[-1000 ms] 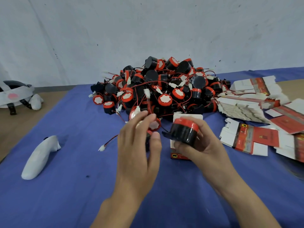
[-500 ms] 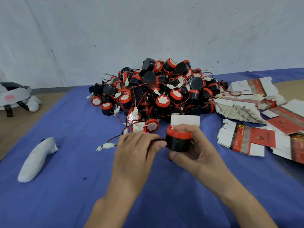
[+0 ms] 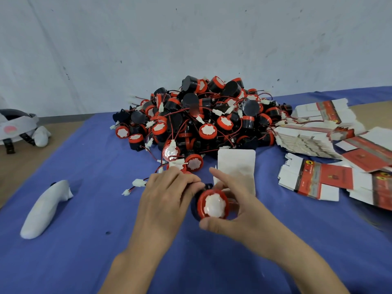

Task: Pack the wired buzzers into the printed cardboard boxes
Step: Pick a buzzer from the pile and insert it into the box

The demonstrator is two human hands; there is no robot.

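Observation:
My right hand (image 3: 239, 211) grips a black buzzer (image 3: 213, 204) with a red ring, its white face turned up toward me. Under that hand stands an opened cardboard box, its white flap (image 3: 236, 166) sticking up behind the buzzer. My left hand (image 3: 167, 200) sits right beside the buzzer, fingers curled and pinching at its side, where the wire leaves; a white connector (image 3: 139, 182) trails out to the left. Behind lies a large pile of buzzers (image 3: 201, 117) with red wires.
Flat printed red-and-white box blanks (image 3: 318, 179) lie stacked and spread at the right. A white controller-like object (image 3: 45, 209) rests on the blue cloth (image 3: 74, 262) at the left. A white headset (image 3: 17, 126) sits at the far left edge.
The buzzer has tipped from sideways to face up and come lower, nearer to me. My left hand has closed in against it.

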